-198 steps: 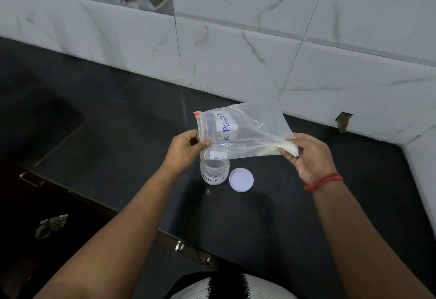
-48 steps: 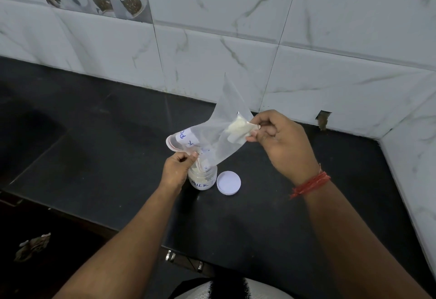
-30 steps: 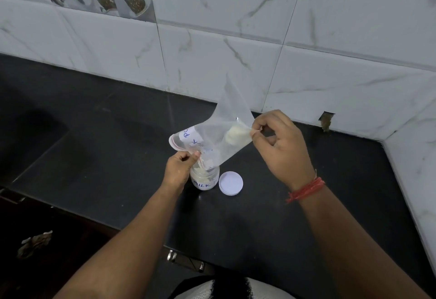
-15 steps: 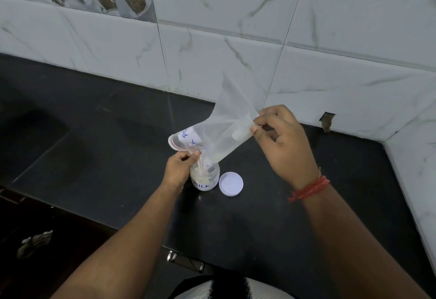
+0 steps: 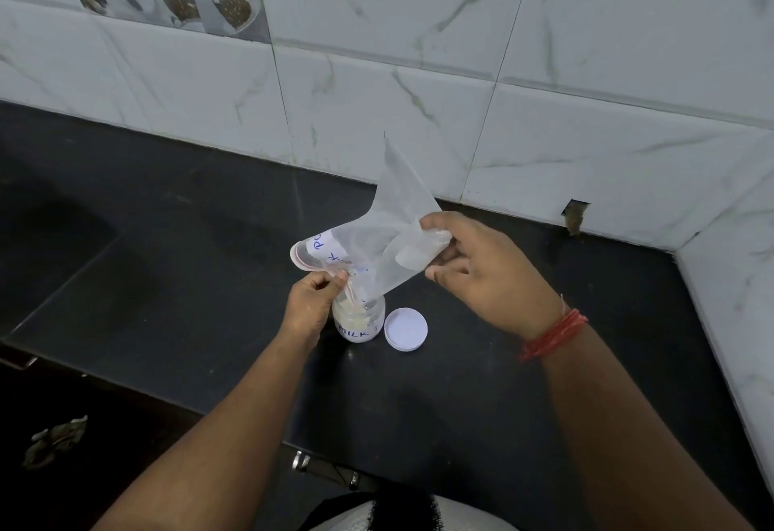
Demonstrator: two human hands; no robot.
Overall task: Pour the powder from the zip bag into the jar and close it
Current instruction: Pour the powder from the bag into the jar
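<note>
- Pouring: your left hand (image 5: 315, 295) is pinching the bag (image 5: 377, 254) mouth over the open jar (image 5: 359, 319) on the counter (image 5: 167, 279).
- Your right hand (image 5: 481, 271) is gripping the raised bottom; keep tapping the leftover powder (image 5: 408, 256) down.
- Lid (image 5: 406, 329) is lying beside the jar.

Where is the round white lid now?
In the head view, the round white lid lies flat on the black counter, just right of the small clear jar.
</note>
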